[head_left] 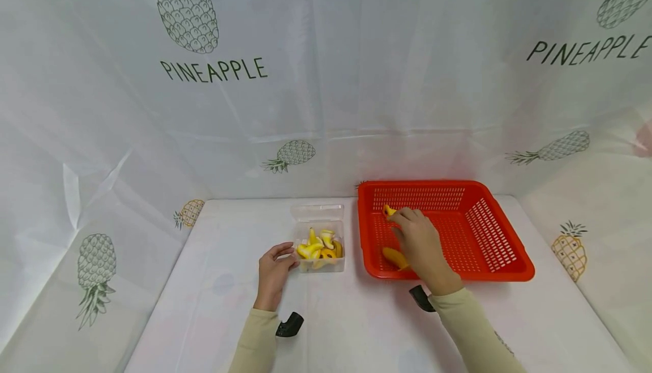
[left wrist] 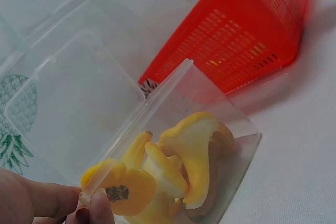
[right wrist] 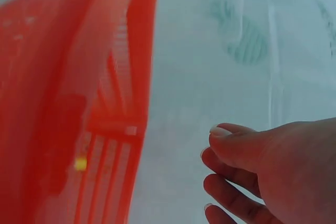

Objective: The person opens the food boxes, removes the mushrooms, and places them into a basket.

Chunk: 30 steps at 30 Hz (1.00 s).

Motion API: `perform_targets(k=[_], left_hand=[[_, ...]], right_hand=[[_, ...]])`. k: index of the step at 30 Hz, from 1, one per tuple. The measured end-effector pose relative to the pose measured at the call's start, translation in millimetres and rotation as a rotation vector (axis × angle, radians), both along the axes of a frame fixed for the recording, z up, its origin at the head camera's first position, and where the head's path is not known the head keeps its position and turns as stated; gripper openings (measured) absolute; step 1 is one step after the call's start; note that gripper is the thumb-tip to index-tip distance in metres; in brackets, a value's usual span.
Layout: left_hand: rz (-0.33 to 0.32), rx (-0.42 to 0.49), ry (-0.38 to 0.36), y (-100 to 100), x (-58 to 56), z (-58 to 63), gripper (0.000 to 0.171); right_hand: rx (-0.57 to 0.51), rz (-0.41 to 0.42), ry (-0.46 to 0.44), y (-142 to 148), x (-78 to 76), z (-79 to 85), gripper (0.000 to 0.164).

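Pinching the left rim of a clear plastic box (head_left: 333,265) between thumb and fingers, the left hand (head_left: 275,275) stands at the box's side on the white table (head_left: 219,282). Yellow banana-like pieces (head_left: 309,249) lie heaped inside the box, some with dark ends, and one of them sits right behind the pinched rim in the left wrist view. The box's lid (head_left: 318,212) is tipped open at the back. Just to the right of the box stands a red basket (head_left: 453,274) with slotted walls. The right hand (head_left: 421,244) is over its left part, fingers loosely bent and slightly apart, the thumb lying close to the forefinger. In the head view one yellow piece (head_left: 388,210) shows just past those fingertips, towards the back of the basket, and a banana-shaped piece (head_left: 394,257) lies near the front, partly hidden by the hand. Pineapple drawings mark the pale sheet (head_left: 336,50) behind the table
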<state>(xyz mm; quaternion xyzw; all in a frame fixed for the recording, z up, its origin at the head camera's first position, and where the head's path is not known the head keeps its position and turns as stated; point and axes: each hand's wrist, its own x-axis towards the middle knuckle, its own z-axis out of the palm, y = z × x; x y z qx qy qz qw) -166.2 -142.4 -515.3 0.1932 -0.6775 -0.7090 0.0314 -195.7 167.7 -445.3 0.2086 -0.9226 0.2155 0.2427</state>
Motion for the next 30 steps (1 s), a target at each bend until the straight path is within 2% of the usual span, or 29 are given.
perform_targets(k=[5, 15, 21, 30], left_hand=[[0.003, 0.005, 0.006, 0, -0.7, 0.3, 0.034], [0.004, 0.026, 0.014, 0, -0.5, -0.4, 0.037], [0.003, 0.026, 0.026, 0, -0.5, -1.9, 0.036], [-0.002, 0.037, 0.039, -1, 1.1, -1.3, 0.035]], right_hand=[[0.049, 0.088, 0.038, -34, 2.8, -3.8, 0.026], [0.121, 0.222, 0.012, -94, 5.3, -11.7, 0.030], [0.164, 0.260, -0.041, -118, 3.6, -15.6, 0.030], [0.223, 0.267, -0.128, -142, -0.5, -27.7, 0.024]])
